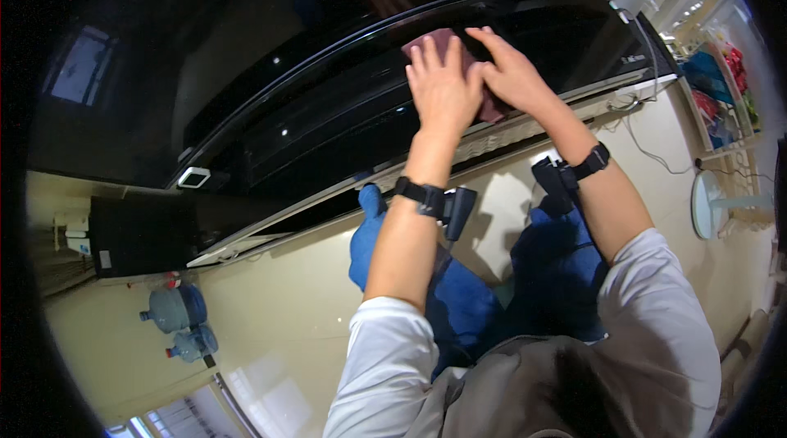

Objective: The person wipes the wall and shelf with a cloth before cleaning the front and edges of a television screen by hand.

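Note:
My left hand (444,90) lies spread over a folded maroon cloth (492,109), pressing it against a glossy black ledge (344,93). Parts of the cloth show beyond the fingertips and below the palm. Close on the right, my right hand (511,75) has its index finger stretched forward and its thumb by the left thumb, at the cloth's edge. It grips nothing that I can see. Above the ledge rises a large dark glossy panel (233,26) that mirrors the hands. Both wrists wear black straps with small devices attached.
A small white device (194,178) sits at the ledge's left end. Large water bottles (172,309) lie on the pale floor at left. A cable (655,158) hangs at right, near a bin of colourful items (716,99) and a round-based stand (707,204).

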`<state>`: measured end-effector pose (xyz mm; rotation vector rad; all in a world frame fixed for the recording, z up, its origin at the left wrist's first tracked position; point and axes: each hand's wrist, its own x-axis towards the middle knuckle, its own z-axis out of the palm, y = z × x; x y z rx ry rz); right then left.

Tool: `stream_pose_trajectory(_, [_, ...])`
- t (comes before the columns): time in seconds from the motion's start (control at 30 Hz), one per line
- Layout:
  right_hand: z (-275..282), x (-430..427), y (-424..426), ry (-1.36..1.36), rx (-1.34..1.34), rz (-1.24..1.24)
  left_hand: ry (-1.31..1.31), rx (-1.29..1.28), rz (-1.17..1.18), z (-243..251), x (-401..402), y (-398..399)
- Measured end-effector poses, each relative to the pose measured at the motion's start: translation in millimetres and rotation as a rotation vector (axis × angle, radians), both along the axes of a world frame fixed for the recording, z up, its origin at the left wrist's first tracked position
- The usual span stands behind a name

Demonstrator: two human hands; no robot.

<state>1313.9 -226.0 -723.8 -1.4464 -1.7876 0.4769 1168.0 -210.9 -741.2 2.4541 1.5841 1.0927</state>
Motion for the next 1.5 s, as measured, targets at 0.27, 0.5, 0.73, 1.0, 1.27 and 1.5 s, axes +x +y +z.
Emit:
stream_pose_trajectory(0.27, [-26.4,6.6,2.1,-0.385,0.057,-0.122,0.011,0.046,0.015,-3.0,-10.1,20.6])
stream_pose_trajectory(0.5, [-29.6,6.1,6.4,-0.492,0.142,-0.180,0.127,0.044,0.281,4.8,-141.1,33.1])
stream_pose_trajectory(0.73, [-33.9,-16.7,9.3,-0.488,0.176,-0.185,0.205,-0.039,0.677,-4.3,-221.0,43.1])
stream_pose_trajectory(1.0, [-40.3,-29.9,7.3,-0.596,0.188,-0.205,0.068,0.042,0.061,6.3,-95.2,9.8])
stream_pose_trajectory(1.27, [-40.8,-39.3,7.7,-0.650,0.167,-0.187,0.043,0.035,0.164,9.2,-191.8,-6.1])
stream_pose_trajectory(1.5, [-43.5,-36.1,8.0,-0.642,0.188,-0.192,-0.014,0.244,0.371,18.2,-282.1,-10.8])
